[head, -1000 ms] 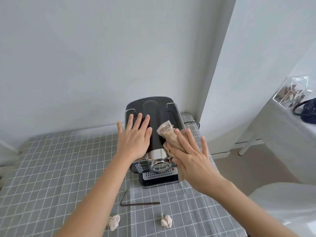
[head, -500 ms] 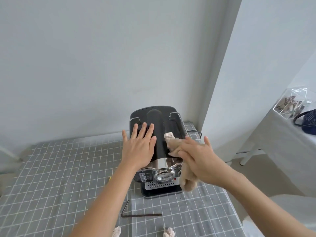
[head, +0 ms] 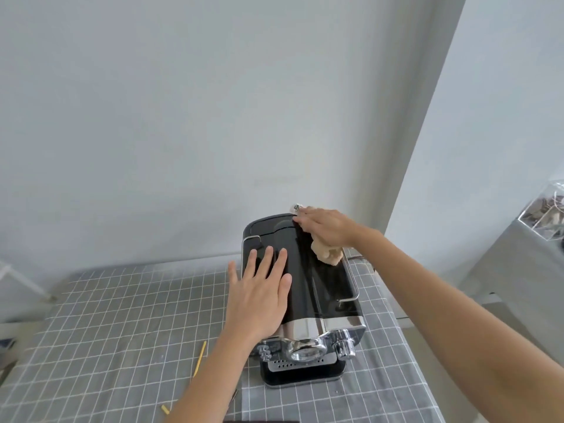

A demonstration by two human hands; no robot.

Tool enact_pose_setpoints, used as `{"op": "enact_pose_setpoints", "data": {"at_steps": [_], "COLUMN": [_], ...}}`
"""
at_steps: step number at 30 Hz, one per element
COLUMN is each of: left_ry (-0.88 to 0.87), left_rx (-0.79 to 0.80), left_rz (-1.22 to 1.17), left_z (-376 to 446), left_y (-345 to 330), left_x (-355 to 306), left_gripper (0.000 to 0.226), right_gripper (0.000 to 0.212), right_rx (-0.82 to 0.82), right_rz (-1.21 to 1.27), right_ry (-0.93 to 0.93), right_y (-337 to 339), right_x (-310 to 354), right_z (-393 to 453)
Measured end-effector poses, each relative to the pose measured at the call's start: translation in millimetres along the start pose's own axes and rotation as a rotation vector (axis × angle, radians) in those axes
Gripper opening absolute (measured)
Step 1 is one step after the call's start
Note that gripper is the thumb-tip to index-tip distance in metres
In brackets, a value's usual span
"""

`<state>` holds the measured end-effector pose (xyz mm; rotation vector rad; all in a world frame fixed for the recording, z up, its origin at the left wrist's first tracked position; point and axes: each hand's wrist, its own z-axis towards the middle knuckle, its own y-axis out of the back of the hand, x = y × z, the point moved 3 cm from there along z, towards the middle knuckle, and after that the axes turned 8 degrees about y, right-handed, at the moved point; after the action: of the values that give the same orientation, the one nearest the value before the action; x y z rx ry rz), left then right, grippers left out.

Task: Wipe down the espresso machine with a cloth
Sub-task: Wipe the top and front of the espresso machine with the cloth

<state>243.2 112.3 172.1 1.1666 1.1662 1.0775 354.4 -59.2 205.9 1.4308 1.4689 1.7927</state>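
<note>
A black and chrome espresso machine [head: 323, 288] stands on a table covered with a grey checked cloth [head: 106, 315]. My left hand [head: 259, 297] lies flat with straight fingers on the left of the machine's black top. My right hand [head: 325, 228] is at the far right corner of the top and presses a beige cloth [head: 326, 254] onto it. A bunched part of the cloth sticks out under my palm, and its white label shows beyond my fingertips.
A white wall stands right behind the machine, and a wall corner juts out at the right. A thin yellow stick [head: 200, 358] lies on the table left of the machine. A clear box [head: 546, 212] sits on a second table at the far right.
My right hand has slid the cloth from the front right of the machine's top to its far right corner. My left hand has stayed flat on the top. The view came closer.
</note>
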Motion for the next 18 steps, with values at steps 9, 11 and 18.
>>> {"op": "enact_pose_setpoints", "data": {"at_steps": [9,11,18], "left_ry": [0.014,0.014,0.017], "left_rx": [0.012,0.015,0.009], "left_rz": [0.002,0.003,-0.02], "left_z": [-4.2,-2.6,-10.5], "left_y": [1.3,2.2,5.7], "left_x": [-2.1,-3.0,-2.2], "left_gripper": [0.058,0.057,0.055], "right_gripper": [0.049,0.047,0.046], "right_rx": [-0.092,-0.11,-0.169], "right_rz": [-0.165,-0.138,-0.21], "right_ry": [0.218,0.091,0.194], "right_y": [-12.8,-14.2,-27.7], "right_x": [-2.2,-7.4,-8.3], "right_z": [-9.0,3.8,-9.3]}}
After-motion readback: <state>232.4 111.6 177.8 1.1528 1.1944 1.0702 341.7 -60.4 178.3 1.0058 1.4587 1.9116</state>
